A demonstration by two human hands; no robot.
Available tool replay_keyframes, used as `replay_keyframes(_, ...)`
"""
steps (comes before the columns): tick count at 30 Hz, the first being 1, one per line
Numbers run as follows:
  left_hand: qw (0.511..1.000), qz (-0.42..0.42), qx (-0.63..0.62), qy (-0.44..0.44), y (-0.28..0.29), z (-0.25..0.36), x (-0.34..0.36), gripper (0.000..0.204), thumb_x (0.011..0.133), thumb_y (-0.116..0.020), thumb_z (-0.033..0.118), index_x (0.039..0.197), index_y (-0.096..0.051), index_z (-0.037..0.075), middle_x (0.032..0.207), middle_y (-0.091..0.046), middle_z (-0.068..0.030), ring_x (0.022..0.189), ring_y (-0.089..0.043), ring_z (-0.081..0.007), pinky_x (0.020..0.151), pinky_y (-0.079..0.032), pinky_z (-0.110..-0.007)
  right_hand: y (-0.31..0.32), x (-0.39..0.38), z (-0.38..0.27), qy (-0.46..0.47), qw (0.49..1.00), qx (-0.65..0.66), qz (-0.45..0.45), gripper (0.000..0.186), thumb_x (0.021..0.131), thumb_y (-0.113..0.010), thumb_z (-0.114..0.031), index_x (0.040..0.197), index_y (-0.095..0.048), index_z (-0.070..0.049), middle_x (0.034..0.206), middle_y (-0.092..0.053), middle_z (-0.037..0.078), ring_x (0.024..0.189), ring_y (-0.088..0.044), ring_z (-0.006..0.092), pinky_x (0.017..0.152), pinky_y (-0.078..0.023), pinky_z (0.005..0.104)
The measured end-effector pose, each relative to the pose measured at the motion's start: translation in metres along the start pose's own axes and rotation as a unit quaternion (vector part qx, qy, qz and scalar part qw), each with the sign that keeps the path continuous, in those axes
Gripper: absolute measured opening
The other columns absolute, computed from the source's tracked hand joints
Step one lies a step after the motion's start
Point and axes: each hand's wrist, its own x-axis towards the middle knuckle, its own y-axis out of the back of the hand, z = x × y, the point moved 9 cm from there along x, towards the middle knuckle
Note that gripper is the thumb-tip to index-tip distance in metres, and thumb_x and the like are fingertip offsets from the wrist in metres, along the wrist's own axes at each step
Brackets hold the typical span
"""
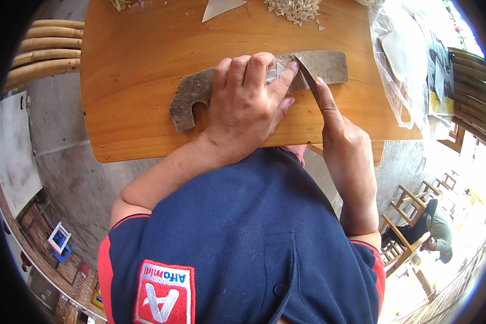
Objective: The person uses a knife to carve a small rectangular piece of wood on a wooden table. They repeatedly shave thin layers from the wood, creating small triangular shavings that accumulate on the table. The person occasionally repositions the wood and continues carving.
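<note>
A worn grey-brown board (329,67) with a curved notch lies across the wooden table. My left hand (247,102) presses on it, fingers bent and close together, holding down small pale, thin pieces (273,73). My right hand (345,156) grips a dark knife (310,78), index finger along the blade, its tip beside my left index fingertip. The knife's handle is hidden in my hand. Beyond the board lie a pile of small pale triangles (291,8) and a larger pale triangle (220,8).
The table (135,65) has a plastic bag (391,70) with pale sheets at its right edge and some green scraps (121,4) at back left. Bamboo seating stands either side. At lower right, a person (440,229) in pale green is among wooden chairs (407,208).
</note>
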Motion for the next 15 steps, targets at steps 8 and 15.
replay_keyframes(8,1.0,0.024,-0.008,0.006,0.001,-0.002,0.0,0.046,0.087,-0.078,0.029,0.131,-0.068,0.018,0.122,-0.055,-0.007,0.114,-0.05,-0.0261,0.1,-0.041,-0.044,0.0,-0.01,0.017,-0.05,0.991,0.121,0.033,0.063,0.096,-0.058,0.006,0.153,-0.053,-0.019,0.094,-0.07,0.026,0.082,-0.073,0.0392,0.076,-0.057,0.041)
replay_keyframes(15,0.999,0.032,-0.021,0.007,0.004,-0.005,0.0,0.04,0.089,-0.077,0.029,0.126,-0.069,0.018,0.12,-0.056,-0.0061,0.112,-0.051,-0.0256,0.1,-0.04,-0.043,-0.002,-0.021,0.019,-0.089,0.984,0.154,0.019,0.062,0.097,-0.058,0.005,0.153,-0.054,-0.021,0.095,-0.071,0.026,0.084,-0.074,0.0388,0.078,-0.057,0.0364)
